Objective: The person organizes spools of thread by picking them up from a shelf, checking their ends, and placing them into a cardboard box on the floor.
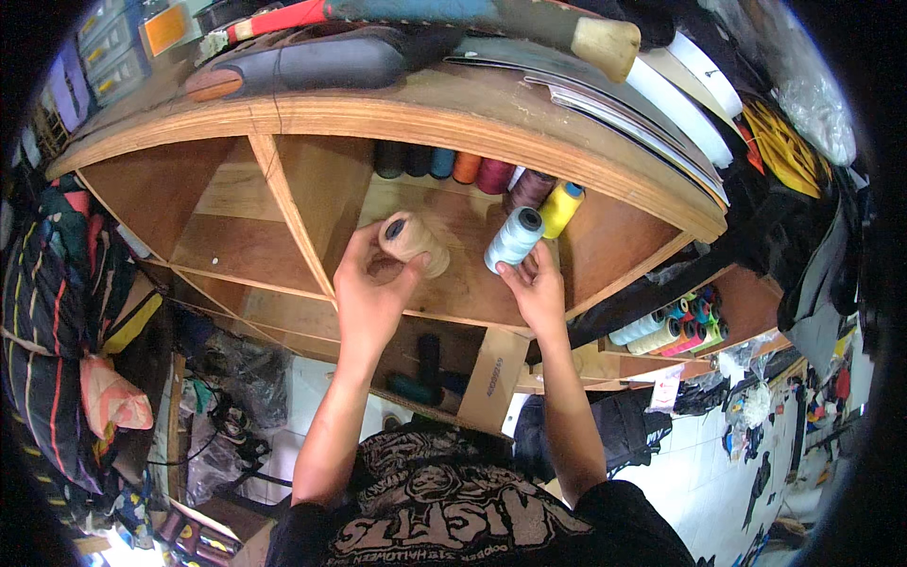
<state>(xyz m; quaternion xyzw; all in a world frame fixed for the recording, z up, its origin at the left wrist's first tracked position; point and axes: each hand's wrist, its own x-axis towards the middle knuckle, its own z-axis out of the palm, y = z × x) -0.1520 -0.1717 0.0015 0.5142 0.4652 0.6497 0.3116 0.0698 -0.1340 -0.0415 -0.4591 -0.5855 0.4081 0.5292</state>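
Inside a compartment of the wooden shelf [397, 118], my left hand [364, 293] is closed around a beige cone of thread [406, 238], its dark core end tilted up. To the right, my right hand [537, 293] grips a light blue cone of thread [515, 238] by its lower side. Just behind that one lies a yellow cone of thread [563, 208]. Along the back stand several more cones, among them an orange one [466, 168], a maroon one [492, 176] and a dark purple one [531, 189].
A wooden divider [288, 213] separates this compartment from the one at left. Long tool-like items and flat sheets [605, 104] lie on the shelf top. At lower right, a lower shelf holds several coloured thread cones [675, 326]. Striped fabric [52, 312] hangs at left; a cardboard piece [493, 378] stands below.
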